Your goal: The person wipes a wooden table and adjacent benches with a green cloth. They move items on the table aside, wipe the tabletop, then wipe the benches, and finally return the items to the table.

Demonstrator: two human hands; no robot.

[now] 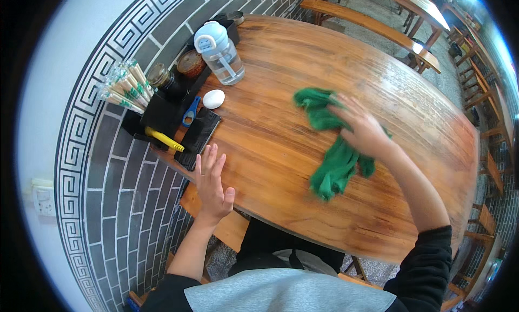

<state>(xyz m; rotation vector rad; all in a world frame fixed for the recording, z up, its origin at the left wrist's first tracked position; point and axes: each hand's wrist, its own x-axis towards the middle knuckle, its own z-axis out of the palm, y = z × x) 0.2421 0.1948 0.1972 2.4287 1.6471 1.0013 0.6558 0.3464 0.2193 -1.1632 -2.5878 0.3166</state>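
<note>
My right hand presses a crumpled green cloth flat against the wooden tabletop; hand and cloth are somewhat blurred. Over the near left edge of the table is my left hand, fingers apart, holding nothing. Just beyond its fingertips lies a black ridged tray or case. A yellow-handled tool, a blue bottle opener and a white rounded object are near it. Farther back stands a clear water bottle with a light blue lid.
Along the brick wall, a black caddy holds wrapped chopsticks, a glass jar and a jar of red condiment. A wooden bench and another table stand beyond. Under the near edge is a wooden seat.
</note>
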